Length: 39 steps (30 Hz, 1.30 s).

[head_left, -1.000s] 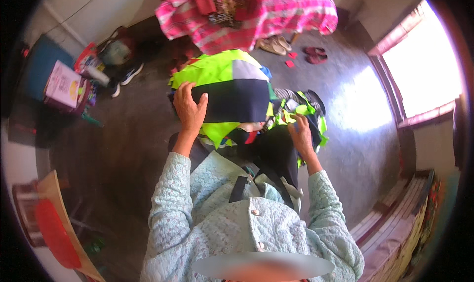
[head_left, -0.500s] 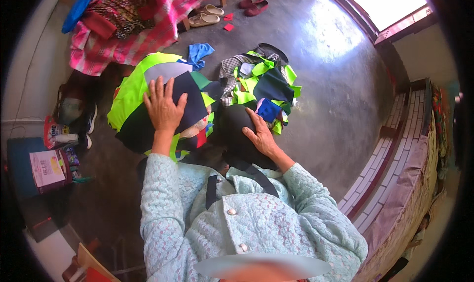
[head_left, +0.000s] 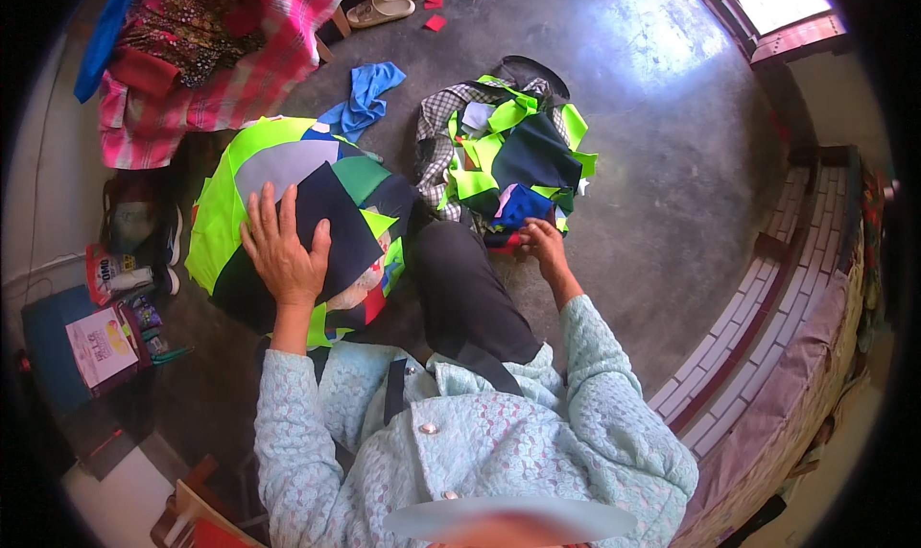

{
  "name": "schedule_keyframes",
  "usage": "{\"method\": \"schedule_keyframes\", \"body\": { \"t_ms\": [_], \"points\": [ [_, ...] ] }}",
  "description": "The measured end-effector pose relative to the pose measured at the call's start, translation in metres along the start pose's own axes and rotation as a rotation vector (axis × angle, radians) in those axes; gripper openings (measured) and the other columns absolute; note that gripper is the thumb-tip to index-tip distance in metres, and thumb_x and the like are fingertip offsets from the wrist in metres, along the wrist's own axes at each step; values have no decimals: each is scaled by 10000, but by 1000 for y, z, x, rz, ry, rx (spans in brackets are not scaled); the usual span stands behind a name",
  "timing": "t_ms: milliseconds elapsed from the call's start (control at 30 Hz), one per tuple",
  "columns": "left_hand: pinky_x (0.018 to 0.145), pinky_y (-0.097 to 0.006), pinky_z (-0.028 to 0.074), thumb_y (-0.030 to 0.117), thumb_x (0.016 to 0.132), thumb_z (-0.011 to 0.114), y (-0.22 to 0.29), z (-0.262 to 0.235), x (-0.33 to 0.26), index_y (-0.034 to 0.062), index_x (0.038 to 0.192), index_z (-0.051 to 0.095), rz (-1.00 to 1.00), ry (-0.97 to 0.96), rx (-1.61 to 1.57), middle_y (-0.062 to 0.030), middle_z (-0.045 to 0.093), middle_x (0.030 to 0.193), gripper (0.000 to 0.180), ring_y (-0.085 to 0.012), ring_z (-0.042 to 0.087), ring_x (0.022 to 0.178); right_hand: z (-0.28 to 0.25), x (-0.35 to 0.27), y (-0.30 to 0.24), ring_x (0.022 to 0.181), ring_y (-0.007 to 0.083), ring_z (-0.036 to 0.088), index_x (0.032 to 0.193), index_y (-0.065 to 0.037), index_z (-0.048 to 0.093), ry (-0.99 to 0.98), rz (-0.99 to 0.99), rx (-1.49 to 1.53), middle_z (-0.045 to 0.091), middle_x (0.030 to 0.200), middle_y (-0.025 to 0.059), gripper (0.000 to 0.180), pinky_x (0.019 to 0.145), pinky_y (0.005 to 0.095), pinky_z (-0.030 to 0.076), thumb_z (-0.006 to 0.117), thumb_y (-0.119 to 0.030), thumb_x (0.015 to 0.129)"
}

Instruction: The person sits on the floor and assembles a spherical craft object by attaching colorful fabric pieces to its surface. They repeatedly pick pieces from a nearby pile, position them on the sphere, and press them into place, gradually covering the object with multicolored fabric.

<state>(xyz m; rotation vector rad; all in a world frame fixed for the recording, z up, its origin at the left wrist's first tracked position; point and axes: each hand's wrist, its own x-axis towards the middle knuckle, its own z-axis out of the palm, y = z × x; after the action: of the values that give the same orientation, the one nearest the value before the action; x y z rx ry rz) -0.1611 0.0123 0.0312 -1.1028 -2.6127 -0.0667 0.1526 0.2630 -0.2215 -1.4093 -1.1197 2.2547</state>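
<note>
My left hand (head_left: 283, 250) lies flat, fingers spread, on a dark navy cloth piece (head_left: 331, 226) atop a stack of neon yellow, grey and green fabric pieces (head_left: 240, 178) on the floor to my left. My right hand (head_left: 542, 241) reaches into a loose heap of fabric scraps (head_left: 504, 150), neon yellow, navy, blue and checked, and its fingers touch a red and blue scrap at the heap's near edge. I cannot tell whether it grips anything. My dark-trousered leg (head_left: 460, 294) lies between the two piles.
A blue cloth (head_left: 365, 97) lies on the concrete floor behind the stack. Pink checked bedding (head_left: 221, 59) sits at the upper left, sandals (head_left: 384, 1) beyond it. Bags and a box (head_left: 101, 342) stand at the left. A brick ledge (head_left: 767, 298) runs along the right.
The view has swung left and tilted. My left hand stays pressed on the dark piece; my right hand has reached out farther, to the scrap heap's edge.
</note>
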Motion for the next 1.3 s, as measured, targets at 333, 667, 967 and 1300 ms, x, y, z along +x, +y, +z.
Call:
{"method": "schedule_keyframes", "body": {
  "t_ms": [333, 667, 967, 1300],
  "points": [
    [1084, -561, 218, 481, 872, 495, 0, 3, 4, 152, 1378, 445, -2, -34, -30, -126, 355, 1475, 605, -368, 302, 1366, -10, 105, -10, 1081, 303, 581, 1492, -90, 154, 259, -54, 404, 387, 1345, 130, 672, 794, 454, 520, 527, -103, 933],
    [1077, -570, 220, 487, 863, 497, 1, 1, 6, 142, 1366, 458, -21, -50, -45, -141, 357, 1469, 610, -379, 300, 1364, -2, 154, 8, 1038, 322, 580, 1479, -120, 111, 301, 22, 721, 441, 1273, 158, 832, 778, 480, 525, 655, -35, 856],
    [1091, -546, 211, 447, 873, 517, 1, -3, 2, 130, 1383, 441, -24, -46, -41, -128, 348, 1482, 605, -355, 287, 1378, -12, 117, -8, 663, 171, 536, 1073, -131, 527, 251, 64, 342, 574, 867, 25, 290, 556, 325, 455, 688, -271, 876],
    [1076, -561, 239, 434, 849, 558, -2, 0, 3, 156, 1360, 463, -16, 28, -64, -113, 375, 1461, 590, -344, 309, 1365, 1, 52, -120, 731, 45, 472, 874, -76, 619, 234, -492, -160, 561, 789, -59, 194, 672, 214, 380, 612, -265, 922]
  ]
}}
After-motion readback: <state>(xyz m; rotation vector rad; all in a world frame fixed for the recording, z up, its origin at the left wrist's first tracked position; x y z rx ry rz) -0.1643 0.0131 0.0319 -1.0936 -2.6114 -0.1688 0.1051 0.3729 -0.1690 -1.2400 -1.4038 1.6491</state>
